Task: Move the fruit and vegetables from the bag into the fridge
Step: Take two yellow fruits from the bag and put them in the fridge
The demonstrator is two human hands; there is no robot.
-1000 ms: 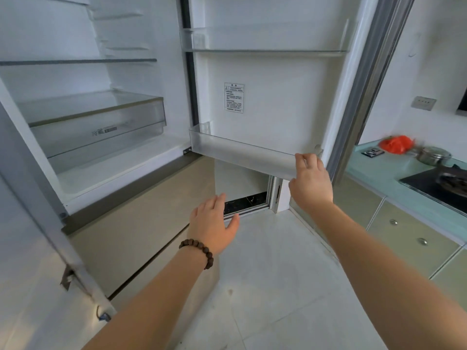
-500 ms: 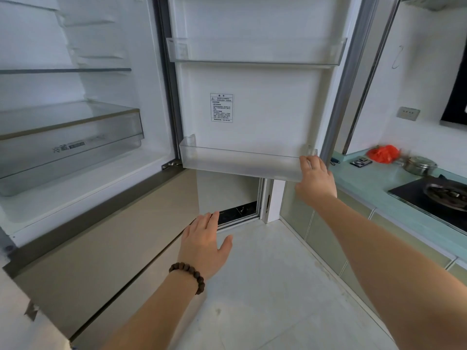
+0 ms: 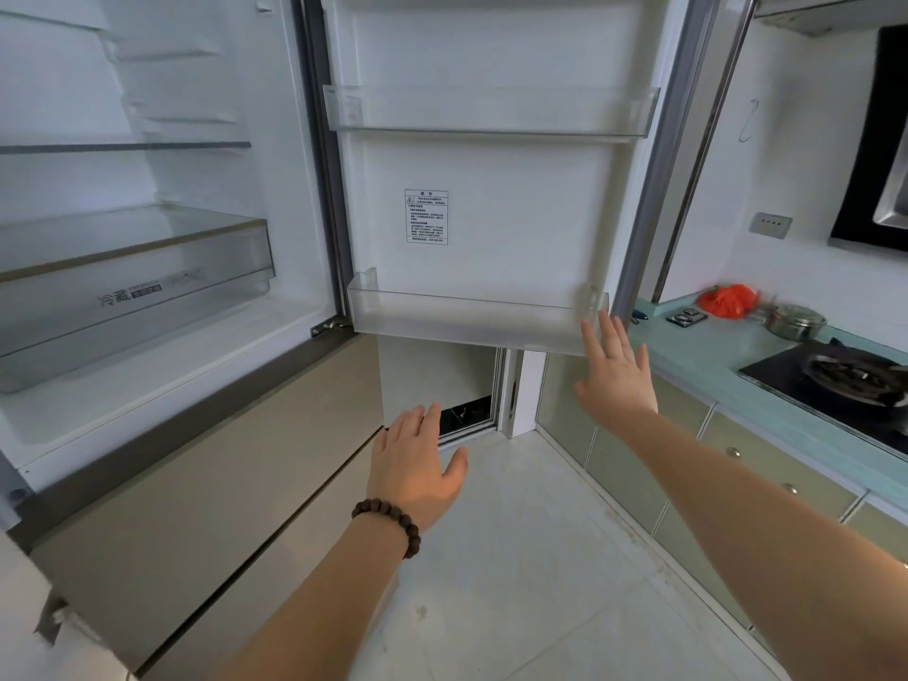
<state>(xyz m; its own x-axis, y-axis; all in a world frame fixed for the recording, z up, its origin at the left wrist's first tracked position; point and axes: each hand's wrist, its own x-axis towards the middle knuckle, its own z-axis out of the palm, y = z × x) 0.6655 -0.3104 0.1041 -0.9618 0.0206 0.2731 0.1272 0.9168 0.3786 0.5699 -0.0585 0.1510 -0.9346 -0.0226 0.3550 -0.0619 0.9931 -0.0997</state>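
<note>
- The right hand had let go of the lower door bin: half a second earlier its fingers were hooked over the bin's right corner, and now they were straight and spread, the tips just beside that corner, whether touching it I could not tell.
- The fridge door stood swung wide open, so the opening step looked finished and the hand was free for the produce.
- The left hand, with a bead bracelet at the wrist, stayed low in front of the lower fridge drawers, its fingers relaxed and slightly apart, holding nothing.
- The red bag lay on the counter to the right, well apart from both hands; no fruit or vegetables showed outside it.
- Inside the fridge, the crisper drawer and the glass shelf held nothing visible.
- On the pale green counter, a steel pot sat just beside the bag, a wok rested on the black hob, and pale tiles covered the floor.
</note>
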